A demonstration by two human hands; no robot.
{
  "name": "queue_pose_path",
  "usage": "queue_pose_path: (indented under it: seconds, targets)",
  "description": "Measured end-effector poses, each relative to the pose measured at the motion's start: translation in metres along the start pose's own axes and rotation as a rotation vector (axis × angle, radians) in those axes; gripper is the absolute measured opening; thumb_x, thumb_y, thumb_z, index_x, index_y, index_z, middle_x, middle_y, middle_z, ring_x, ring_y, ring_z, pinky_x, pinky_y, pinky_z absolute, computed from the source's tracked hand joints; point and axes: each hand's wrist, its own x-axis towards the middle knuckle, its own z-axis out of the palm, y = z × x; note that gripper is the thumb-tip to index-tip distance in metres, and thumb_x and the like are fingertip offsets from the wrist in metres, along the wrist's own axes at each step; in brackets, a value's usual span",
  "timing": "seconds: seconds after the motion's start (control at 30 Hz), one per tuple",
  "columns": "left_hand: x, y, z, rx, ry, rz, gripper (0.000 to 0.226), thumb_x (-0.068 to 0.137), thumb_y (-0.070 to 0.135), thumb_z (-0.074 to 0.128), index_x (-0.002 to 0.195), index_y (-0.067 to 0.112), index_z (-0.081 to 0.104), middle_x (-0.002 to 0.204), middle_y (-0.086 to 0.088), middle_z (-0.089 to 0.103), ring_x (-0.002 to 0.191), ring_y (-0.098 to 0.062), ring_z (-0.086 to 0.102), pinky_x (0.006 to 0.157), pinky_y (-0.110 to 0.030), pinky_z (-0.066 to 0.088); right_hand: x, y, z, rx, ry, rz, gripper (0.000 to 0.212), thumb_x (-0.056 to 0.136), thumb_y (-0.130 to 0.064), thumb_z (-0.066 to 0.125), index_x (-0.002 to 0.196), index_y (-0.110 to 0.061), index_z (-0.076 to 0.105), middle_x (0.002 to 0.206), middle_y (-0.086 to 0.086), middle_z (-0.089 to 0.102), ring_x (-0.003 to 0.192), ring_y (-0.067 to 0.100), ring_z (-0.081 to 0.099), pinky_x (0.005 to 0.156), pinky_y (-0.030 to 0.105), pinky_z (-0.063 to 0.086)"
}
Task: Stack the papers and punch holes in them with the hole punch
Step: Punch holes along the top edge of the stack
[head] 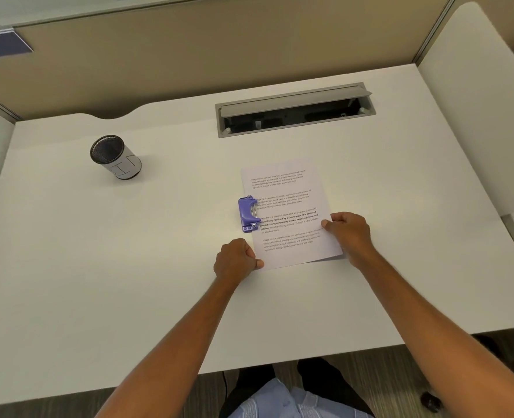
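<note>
Both hands grasp the papers [291, 218]: left hand [236, 257] at the near corner, right hand [347, 232] at the side edge. Uneven pushing could skew the sheets in the hole punch [247, 213] beyond the left hand, misplacing holes.

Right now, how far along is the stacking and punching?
Stacking looks done: the papers lie as one pile on the desk. In hand: the left hand pinches the near left corner, the right hand grips the right edge, and the left edge sits in the purple hole punch. Left: pressing the punch; no holes are visible yet.
</note>
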Motion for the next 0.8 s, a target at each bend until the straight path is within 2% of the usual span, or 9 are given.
queue_pose_path:
  seconds: [0.07, 0.17, 0.23, 0.37, 0.47, 0.53, 0.63, 0.8]
  targets:
    - [0.0, -0.005, 0.001, -0.066, -0.009, 0.018, 0.03, 0.082, 0.028, 0.095, 0.092, 0.015, 0.07, 0.096, 0.004, 0.075, 0.1, -0.027, 0.072, 0.083, -0.035, 0.054, 0.006, 0.0, -0.004, 0.034, -0.036, 0.026, 0.019, 0.088, -0.013, 0.087, 0.106, -0.012, 0.08, 0.109, 0.008, 0.082, 0.109, 0.032, 0.078, 0.101, 0.048, 0.063]
    - [0.001, -0.01, 0.001, -0.2, -0.015, -0.007, 0.024, 0.085, 0.024, 0.093, 0.091, 0.009, 0.075, 0.093, -0.001, 0.08, 0.091, -0.028, 0.073, 0.092, -0.044, 0.062, 0.013, 0.003, -0.012, 0.068, -0.056, 0.018, 0.019, 0.087, -0.009, 0.088, 0.101, -0.016, 0.079, 0.106, 0.009, 0.082, 0.104, 0.031, 0.077, 0.09, 0.043, 0.063]
    - [0.002, -0.012, 0.0, -0.302, -0.018, -0.042, 0.018, 0.087, 0.021, 0.09, 0.089, 0.011, 0.076, 0.096, -0.008, 0.083, 0.083, -0.026, 0.069, 0.093, -0.047, 0.064, 0.014, 0.005, -0.017, 0.101, -0.058, 0.004, 0.018, 0.087, -0.007, 0.088, 0.096, -0.019, 0.078, 0.101, 0.008, 0.083, 0.103, 0.032, 0.078, 0.09, 0.041, 0.062]
    - [0.001, -0.015, 0.001, -0.458, -0.003, -0.083, 0.012, 0.09, 0.016, 0.086, 0.092, 0.007, 0.078, 0.088, -0.012, 0.083, 0.069, -0.023, 0.068, 0.087, -0.046, 0.067, 0.014, 0.009, -0.028, 0.147, -0.047, -0.016, 0.014, 0.089, -0.005, 0.087, 0.098, -0.014, 0.08, 0.104, 0.014, 0.085, 0.109, 0.039, 0.08, 0.102, 0.05, 0.064]
    - [0.0, -0.013, 0.003, -0.526, -0.003, -0.089, 0.004, 0.094, 0.009, 0.078, 0.09, 0.009, 0.08, 0.083, -0.008, 0.082, 0.068, -0.021, 0.07, 0.082, -0.04, 0.067, 0.014, 0.01, -0.034, 0.166, -0.041, -0.02, 0.016, 0.089, -0.006, 0.087, 0.103, -0.012, 0.08, 0.105, 0.014, 0.085, 0.109, 0.039, 0.08, 0.102, 0.052, 0.064]
    - [-0.001, -0.009, 0.005, -0.563, -0.02, -0.066, 0.006, 0.095, 0.01, 0.077, 0.091, 0.009, 0.081, 0.087, -0.013, 0.084, 0.069, -0.02, 0.071, 0.078, -0.036, 0.064, 0.013, 0.01, -0.038, 0.185, -0.042, -0.024, 0.016, 0.089, -0.007, 0.086, 0.103, -0.013, 0.08, 0.104, 0.012, 0.086, 0.106, 0.037, 0.081, 0.101, 0.051, 0.064]
    - [-0.004, 0.002, 0.01, -0.638, -0.042, -0.035, 0.008, 0.098, 0.014, 0.078, 0.095, 0.008, 0.083, 0.093, -0.014, 0.085, 0.07, -0.017, 0.074, 0.079, -0.035, 0.066, 0.012, 0.009, -0.046, 0.212, -0.04, -0.032, 0.017, 0.089, -0.007, 0.087, 0.101, -0.017, 0.081, 0.1, 0.006, 0.087, 0.093, 0.027, 0.082, 0.093, 0.043, 0.065]
    - [-0.004, 0.025, 0.014, -0.819, -0.089, -0.03, 0.01, 0.103, 0.017, 0.076, 0.103, 0.011, 0.084, 0.101, -0.012, 0.087, 0.084, -0.02, 0.08, 0.089, -0.038, 0.069, 0.005, 0.005, -0.06, 0.277, -0.058, -0.047, 0.018, 0.09, -0.004, 0.086, 0.096, -0.02, 0.08, 0.09, -0.001, 0.087, 0.078, 0.011, 0.081, 0.066, 0.021, 0.063]
